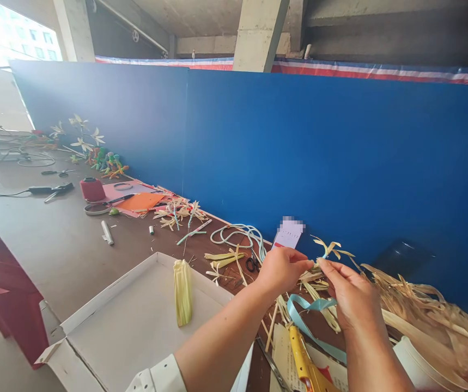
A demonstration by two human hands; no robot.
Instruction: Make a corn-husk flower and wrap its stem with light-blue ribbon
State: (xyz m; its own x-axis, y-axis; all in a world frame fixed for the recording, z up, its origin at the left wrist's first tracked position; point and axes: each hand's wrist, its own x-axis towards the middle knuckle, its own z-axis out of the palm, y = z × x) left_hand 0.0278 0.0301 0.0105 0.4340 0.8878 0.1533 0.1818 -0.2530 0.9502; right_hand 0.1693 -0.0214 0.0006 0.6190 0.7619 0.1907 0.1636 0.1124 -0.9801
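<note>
The right hand (354,294) has its thumb and forefinger pinched together on the base of a small husk flower (332,248), whose pale yellow petals spread just beyond the fingertips, on the far side, with a bit of light blue stem showing below them. The left hand (283,269) reaches in from the left, its thumb and forefinger close together at the tips, just left of the flower's base and right beside the right fingertips; I cannot tell whether these fingers are fully closed or have hold of anything. The flower is above the bench (135,239), in front of the blue panel (340,158). Under the hands lie loose husk strips, and a light blue ribbon (297,316) curls between the two forearms. Nearer, a yellow glue gun (300,356) lies on a printed sheet (281,348). To the left, a white box (107,326) holds one pale green husk piece (183,296). Farther left are a looped cord (234,227) and an orange sheet (141,202); to the right lies a heap of brown husks (413,299).
</note>
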